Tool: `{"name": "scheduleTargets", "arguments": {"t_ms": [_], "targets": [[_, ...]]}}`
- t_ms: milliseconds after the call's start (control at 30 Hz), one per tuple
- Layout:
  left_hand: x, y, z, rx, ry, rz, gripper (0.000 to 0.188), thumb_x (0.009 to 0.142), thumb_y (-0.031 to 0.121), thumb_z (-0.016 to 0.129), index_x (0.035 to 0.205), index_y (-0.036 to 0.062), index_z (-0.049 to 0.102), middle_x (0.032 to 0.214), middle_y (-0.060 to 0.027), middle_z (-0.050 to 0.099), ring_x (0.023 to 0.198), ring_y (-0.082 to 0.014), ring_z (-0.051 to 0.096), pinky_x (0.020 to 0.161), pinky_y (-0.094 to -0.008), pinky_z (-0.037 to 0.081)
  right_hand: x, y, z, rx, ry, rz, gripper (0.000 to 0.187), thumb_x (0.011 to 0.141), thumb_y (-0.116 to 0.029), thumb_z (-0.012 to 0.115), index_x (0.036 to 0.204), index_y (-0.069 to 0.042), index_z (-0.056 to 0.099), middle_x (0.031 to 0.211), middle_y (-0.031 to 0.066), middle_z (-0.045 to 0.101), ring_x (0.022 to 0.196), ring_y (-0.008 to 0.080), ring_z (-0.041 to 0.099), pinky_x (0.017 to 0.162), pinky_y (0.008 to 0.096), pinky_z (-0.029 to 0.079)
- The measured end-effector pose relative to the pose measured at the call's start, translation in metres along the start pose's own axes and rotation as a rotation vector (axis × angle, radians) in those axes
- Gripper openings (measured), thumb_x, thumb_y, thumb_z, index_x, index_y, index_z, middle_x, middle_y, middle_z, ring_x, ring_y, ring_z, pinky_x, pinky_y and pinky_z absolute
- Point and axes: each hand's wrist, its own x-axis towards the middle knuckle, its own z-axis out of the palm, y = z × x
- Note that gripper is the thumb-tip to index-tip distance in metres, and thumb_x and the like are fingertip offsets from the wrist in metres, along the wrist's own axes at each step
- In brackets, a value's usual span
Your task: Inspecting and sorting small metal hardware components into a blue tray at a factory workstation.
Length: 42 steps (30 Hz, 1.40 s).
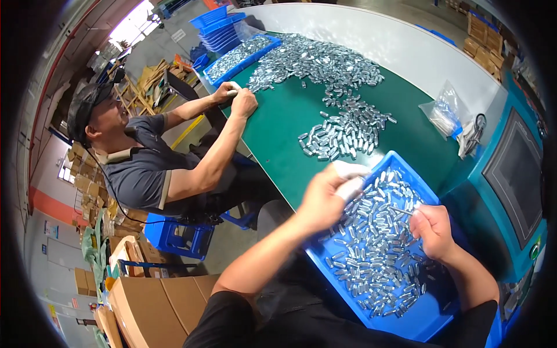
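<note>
A blue plastic tray lies tilted in front of me, strewn with small shiny metal pieces. Over its far left edge is my left hand, a little blurred. White coverings wrap its thumb and forefinger, whose tips stand apart with nothing visible between them. At the tray's right side, my right hand pinches a slim metal rod between thumb and forefinger, above the pieces. Its other fingers are curled in. Beyond the tray, a loose pile of the same pieces rests on the green tabletop.
A co-worker sits at the left with both hands at the table edge. Farther back are a larger heap, a filled blue tray and stacked blue trays. A teal machine with a dark screen stands at right, near a plastic bag.
</note>
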Motion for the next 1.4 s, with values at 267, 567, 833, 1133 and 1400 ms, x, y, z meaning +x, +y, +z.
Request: {"name": "scheduleTargets", "arguments": {"t_ms": [267,567,833,1133,1400], "targets": [[-0.008,-0.008,0.050,-0.431,-0.108,-0.170,0.016,0.094,0.000,0.063,0.111,-0.0010,0.062,0.100,-0.0071,0.068,0.088,-0.0142,0.067,0.081,-0.0289,0.056,0.005,0.006,0.003,0.060,0.051,0.083,0.042,0.100,-0.019,0.044,0.064,-0.001,0.055,0.053,0.0039,0.053,0.047,0.0106,0.048,0.048,0.0270,0.036],[-0.006,-0.015,0.045,-0.625,-0.091,-0.216,0.014,0.094,0.001,0.064,0.108,-0.0007,0.063,0.099,-0.0088,0.070,0.090,-0.0174,0.070,0.078,-0.0284,0.057,0.005,0.013,-0.004,0.016,0.053,0.054,0.039,0.098,-0.016,0.046,0.064,0.000,0.055,0.052,0.0047,0.054,0.045,0.0108,0.050,0.046,0.0268,0.036],[-0.005,-0.022,0.047,-0.650,-0.065,-0.273,0.014,0.095,0.003,0.064,0.108,-0.0003,0.064,0.101,-0.0095,0.070,0.089,-0.0174,0.070,0.079,-0.0282,0.057,0.003,0.014,-0.001,0.001,0.039,0.122,0.039,0.098,-0.016,0.046,0.064,0.000,0.056,0.051,0.0037,0.053,0.045,0.0102,0.048,0.046,0.0262,0.035],[-0.002,-0.020,0.050,-0.624,-0.014,-0.291,0.011,0.094,0.002,0.064,0.105,-0.0004,0.063,0.096,-0.0085,0.069,0.087,-0.0165,0.070,0.077,-0.0279,0.057,0.006,0.009,0.000,-0.018,0.018,0.121,0.038,0.098,-0.014,0.047,0.063,0.000,0.055,0.051,0.0036,0.052,0.046,0.0095,0.047,0.046,0.0262,0.035],[-0.007,-0.014,0.049,-0.539,-0.133,-0.347,0.010,0.094,0.004,0.065,0.103,0.0016,0.065,0.093,-0.0068,0.071,0.079,-0.0130,0.068,0.070,-0.0258,0.055,0.009,-0.001,0.002,-0.102,0.051,-0.018,0.034,0.095,-0.011,0.048,0.064,0.000,0.056,0.052,0.0063,0.053,0.045,0.0133,0.050,0.046,0.0279,0.037]]}}
